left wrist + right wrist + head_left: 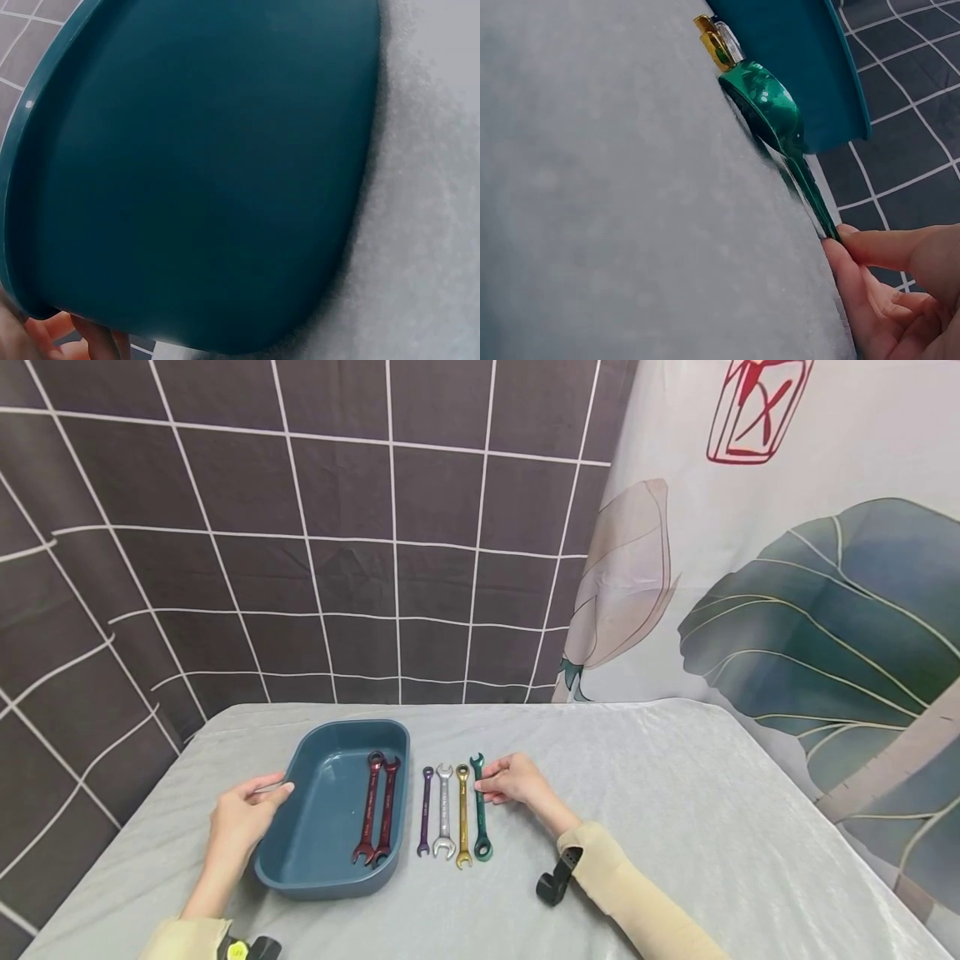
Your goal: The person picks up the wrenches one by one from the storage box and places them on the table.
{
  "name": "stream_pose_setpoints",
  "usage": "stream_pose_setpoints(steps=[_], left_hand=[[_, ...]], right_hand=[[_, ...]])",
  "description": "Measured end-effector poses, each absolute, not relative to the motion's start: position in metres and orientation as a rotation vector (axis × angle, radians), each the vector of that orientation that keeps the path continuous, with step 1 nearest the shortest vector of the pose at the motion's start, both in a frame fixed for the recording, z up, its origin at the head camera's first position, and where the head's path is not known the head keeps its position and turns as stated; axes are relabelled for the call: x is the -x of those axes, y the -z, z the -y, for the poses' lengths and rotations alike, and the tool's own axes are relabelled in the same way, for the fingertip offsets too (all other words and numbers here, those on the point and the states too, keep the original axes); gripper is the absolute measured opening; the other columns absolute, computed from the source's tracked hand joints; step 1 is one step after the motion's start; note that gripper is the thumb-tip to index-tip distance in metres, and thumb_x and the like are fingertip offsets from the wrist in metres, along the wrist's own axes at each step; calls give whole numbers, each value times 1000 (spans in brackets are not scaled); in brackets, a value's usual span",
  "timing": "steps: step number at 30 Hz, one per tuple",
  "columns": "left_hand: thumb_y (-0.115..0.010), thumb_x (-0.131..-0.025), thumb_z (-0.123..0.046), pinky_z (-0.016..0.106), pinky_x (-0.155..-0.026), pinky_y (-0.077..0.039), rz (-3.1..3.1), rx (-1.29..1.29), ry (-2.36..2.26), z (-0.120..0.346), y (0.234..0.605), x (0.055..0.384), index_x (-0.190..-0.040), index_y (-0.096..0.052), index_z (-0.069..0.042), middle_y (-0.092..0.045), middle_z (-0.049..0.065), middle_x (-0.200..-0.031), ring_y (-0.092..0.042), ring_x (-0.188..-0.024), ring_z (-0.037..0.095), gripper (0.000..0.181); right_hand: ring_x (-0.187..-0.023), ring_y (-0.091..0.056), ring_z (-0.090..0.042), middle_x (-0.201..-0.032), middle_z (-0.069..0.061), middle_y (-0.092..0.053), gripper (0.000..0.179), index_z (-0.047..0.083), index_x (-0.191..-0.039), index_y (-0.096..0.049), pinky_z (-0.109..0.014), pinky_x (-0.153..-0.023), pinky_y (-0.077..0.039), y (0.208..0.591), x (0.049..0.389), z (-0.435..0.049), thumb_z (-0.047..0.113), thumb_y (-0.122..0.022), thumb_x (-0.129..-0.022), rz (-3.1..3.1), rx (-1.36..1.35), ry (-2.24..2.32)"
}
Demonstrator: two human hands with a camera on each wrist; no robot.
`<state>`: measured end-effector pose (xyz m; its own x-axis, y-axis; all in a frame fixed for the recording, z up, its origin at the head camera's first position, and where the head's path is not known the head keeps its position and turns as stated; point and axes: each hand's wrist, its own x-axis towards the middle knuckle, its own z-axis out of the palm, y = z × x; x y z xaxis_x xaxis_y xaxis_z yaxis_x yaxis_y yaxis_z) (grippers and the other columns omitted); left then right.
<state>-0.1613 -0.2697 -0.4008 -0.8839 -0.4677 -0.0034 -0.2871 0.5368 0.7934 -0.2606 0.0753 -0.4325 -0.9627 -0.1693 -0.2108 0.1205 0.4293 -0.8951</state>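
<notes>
"What has the right hand (517,779) got?"

"The green wrench (482,820). Its grip is clamped there, thumb and finger pinching towards the far end; the ring end points back at the person."

"And where does that wrench sit?"

"At the right end of a row of four on the table (637,760), just beside the gold wrench (462,818). Left of that come the silver wrench (444,806) and the purple wrench (426,810), which is nearest the bin (322,810). Whether the green one lies flat or is slightly raised, I can't tell."

"The left hand (243,818)?"

"Grip clamped on the bin's left rim, thumb over the edge, fingers outside."

"Anything in the bin?"

"Two red wrenches (370,806), side by side, lengthwise along its right side."

"And behind it all?"

"A dark curtain (442,493) with white grid lines; to its right, a pale curtain (660,427) printed with large leaves."
</notes>
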Motion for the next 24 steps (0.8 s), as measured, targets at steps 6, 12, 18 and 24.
stream_pose_setpoints(steps=[6,12,18,24], left_hand=[[-67,-89,-30,24,-64,-43,2566,-631,1264,269,402,160,-120,-65,0,-72,20,-102,-56,-71,1,44],[-67,-89,-30,24,-64,-43,2563,-630,1267,269,403,160,-120,-65,1,-72,20,-101,-56,-70,1,43],[-66,-89,-32,24,-64,-42,2566,-641,1270,270,402,161,-120,-65,0,-72,19,-100,-56,-72,3,44],[-63,-91,-34,26,-68,-41,2571,-637,1258,270,400,162,-121,-65,-2,-73,18,-100,-64,-85,20,44]], right_hand=[[-49,-59,-6,-63,-5,-68,15,-4,-92,-68,-22,-51,-52,432,261,-76,3,-74,-80,-2468,73,1490],[-50,-60,-7,-64,-7,-69,13,-4,-93,-68,-25,-54,-54,427,260,-77,1,-71,-82,-2460,112,1495],[-52,-61,-8,-69,-9,-71,14,-4,-95,-68,-26,-56,-55,421,257,-77,2,-70,-82,-2480,159,1458],[-56,-63,-9,-76,-10,-72,15,-1,-97,-71,-27,-59,-56,417,253,-74,4,-70,-83,-2509,197,1424]])
